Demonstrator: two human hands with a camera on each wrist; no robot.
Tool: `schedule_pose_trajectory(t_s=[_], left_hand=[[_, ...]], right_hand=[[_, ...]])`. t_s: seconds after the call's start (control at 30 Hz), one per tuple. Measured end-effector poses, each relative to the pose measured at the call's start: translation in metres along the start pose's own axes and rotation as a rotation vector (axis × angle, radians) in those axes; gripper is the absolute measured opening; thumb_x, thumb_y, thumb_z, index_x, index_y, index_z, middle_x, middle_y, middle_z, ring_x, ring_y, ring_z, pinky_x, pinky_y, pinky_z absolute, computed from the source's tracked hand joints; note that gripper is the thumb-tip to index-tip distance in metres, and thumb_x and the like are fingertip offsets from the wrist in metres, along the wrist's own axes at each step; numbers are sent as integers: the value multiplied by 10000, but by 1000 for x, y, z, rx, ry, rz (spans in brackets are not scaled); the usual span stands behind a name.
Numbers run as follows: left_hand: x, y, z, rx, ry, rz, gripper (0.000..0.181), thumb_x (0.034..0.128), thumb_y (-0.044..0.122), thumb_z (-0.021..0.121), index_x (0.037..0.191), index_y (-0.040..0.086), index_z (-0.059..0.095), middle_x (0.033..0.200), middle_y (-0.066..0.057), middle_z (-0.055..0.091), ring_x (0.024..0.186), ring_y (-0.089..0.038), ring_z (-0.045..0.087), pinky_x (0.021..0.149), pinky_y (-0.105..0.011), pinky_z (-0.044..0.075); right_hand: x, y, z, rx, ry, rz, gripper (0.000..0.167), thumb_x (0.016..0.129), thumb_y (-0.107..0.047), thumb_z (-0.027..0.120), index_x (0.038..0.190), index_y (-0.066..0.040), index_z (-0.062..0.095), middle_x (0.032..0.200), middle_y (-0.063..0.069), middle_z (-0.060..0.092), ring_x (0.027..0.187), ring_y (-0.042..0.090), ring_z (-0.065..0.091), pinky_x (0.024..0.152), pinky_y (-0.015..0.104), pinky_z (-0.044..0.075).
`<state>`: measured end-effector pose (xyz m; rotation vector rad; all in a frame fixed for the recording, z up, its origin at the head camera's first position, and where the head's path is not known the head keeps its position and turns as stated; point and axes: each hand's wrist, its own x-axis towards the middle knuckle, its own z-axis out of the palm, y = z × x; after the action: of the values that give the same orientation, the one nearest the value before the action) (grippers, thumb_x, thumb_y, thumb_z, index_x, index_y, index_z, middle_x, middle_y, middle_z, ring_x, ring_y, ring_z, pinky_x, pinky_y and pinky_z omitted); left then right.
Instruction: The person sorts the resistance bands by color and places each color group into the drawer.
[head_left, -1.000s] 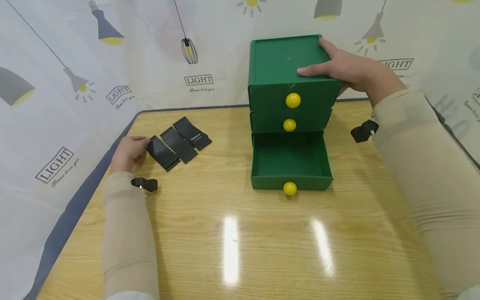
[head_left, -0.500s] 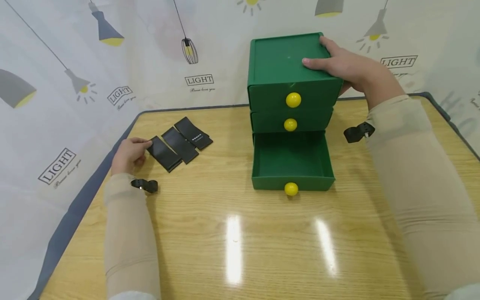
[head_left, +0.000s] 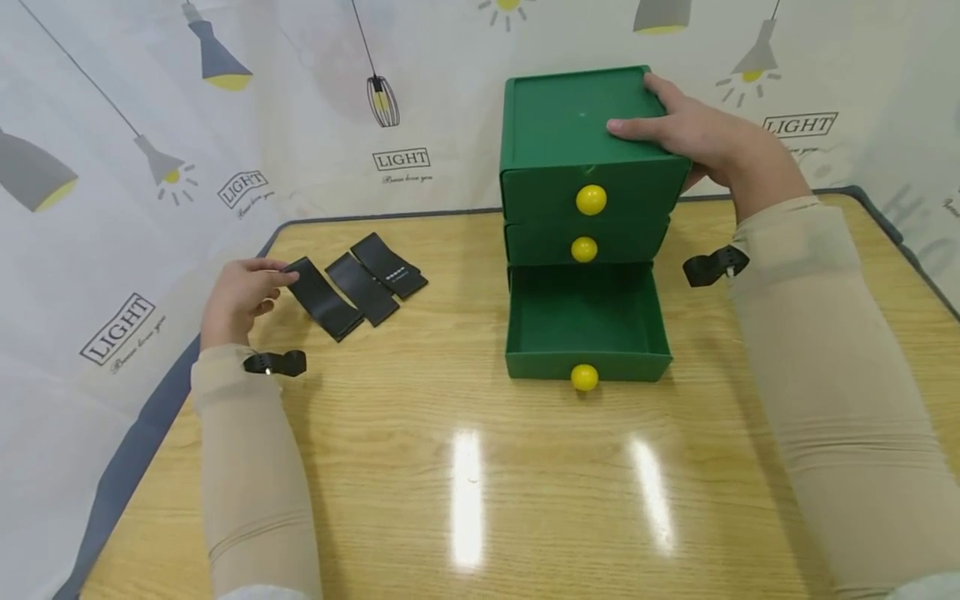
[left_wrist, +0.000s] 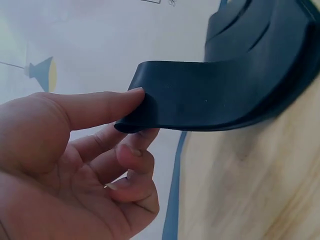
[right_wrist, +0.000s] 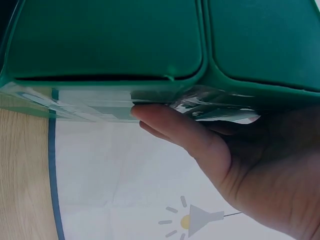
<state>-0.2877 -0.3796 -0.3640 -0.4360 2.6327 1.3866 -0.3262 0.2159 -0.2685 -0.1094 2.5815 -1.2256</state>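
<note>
Head view: left hand (head_left: 243, 296) pinches a black strip (head_left: 324, 302) by its end, fingertips nearly together, likely because a raised edge grips easiest; more black strips (head_left: 362, 289) lie just beyond. Right hand (head_left: 708, 140) spreads wide over the green drawer unit (head_left: 581, 125), probably steadying it. Left wrist: strip bows away from thumb. Right wrist: fingers touch the unit's side.

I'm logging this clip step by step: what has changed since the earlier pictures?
The left grip has moved slightly left, raising the pinched end of the leftmost strip, which now curves upward. The right grip stays on the cabinet; the other strips and the open bottom drawer are as they were.
</note>
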Motion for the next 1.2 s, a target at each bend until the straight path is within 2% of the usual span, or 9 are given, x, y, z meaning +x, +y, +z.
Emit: schedule_pose_trajectory(t_s=[0.13, 0.2, 0.33, 0.43, 0.7, 0.97, 1.2], left_hand=[[-5, 7, -2, -24, 26, 50, 400, 1035, 295, 708, 1381, 131, 593, 798, 191, 548, 675, -53, 445, 645, -237, 432], [-8, 11, -4, -29, 40, 74, 416, 1032, 285, 713, 1397, 124, 596, 822, 214, 578, 657, -52, 435, 635, -233, 429], [-16, 19, -9, -47, 72, 115, 410, 1020, 293, 732, 1386, 148, 616, 841, 245, 631, 626, -58, 419, 635, -233, 438], [-22, 25, -13, -65, 76, 132, 393, 1012, 305, 744, 1362, 168, 631, 846, 263, 665, 608, -62, 415, 641, -233, 444], [-29, 35, -14, -85, 79, 129, 379, 1008, 311, 749, 1352, 189, 649, 876, 270, 690, 647, -76, 434, 662, -235, 449], [-42, 51, -14, -69, 160, 148, 340, 981, 335, 785, 1288, 217, 698, 787, 226, 637, 695, -99, 463, 673, -261, 432], [-54, 72, -6, -100, 176, 211, 313, 946, 301, 828, 1236, 222, 741, 848, 203, 645, 754, -96, 499, 668, -211, 457]], right_hand=[[-1, 0, 0, 13, -2, 3, 1025, 1003, -715, 481, 1611, -459, -304, 1796, 129, -149, 1496, 508, 387, 1121, 688, 471], [-1, 0, 0, 18, -2, 3, 1028, 1000, -720, 482, 1611, -461, -302, 1797, 131, -143, 1498, 507, 383, 1115, 678, 477], [-1, -1, 0, 19, 2, 5, 1035, 993, -724, 499, 1612, -470, -292, 1801, 123, -128, 1487, 497, 401, 971, 533, 584], [-1, 0, 0, 19, 2, 3, 1042, 993, -715, 514, 1613, -472, -288, 1802, 114, -132, 1478, 492, 413, 872, 436, 601], [-1, 2, 0, 15, 12, 1, 1047, 999, -700, 525, 1615, -465, -288, 1799, 102, -161, 1461, 509, 439, 949, 496, 607], [0, 3, -1, 18, 10, 0, 1052, 992, -705, 533, 1610, -479, -288, 1800, 102, -153, 1460, 499, 451, 996, 537, 588], [0, 3, 0, 33, 13, 0, 1053, 992, -705, 534, 1609, -479, -289, 1799, 90, -163, 1483, 496, 426, 1125, 647, 489]])
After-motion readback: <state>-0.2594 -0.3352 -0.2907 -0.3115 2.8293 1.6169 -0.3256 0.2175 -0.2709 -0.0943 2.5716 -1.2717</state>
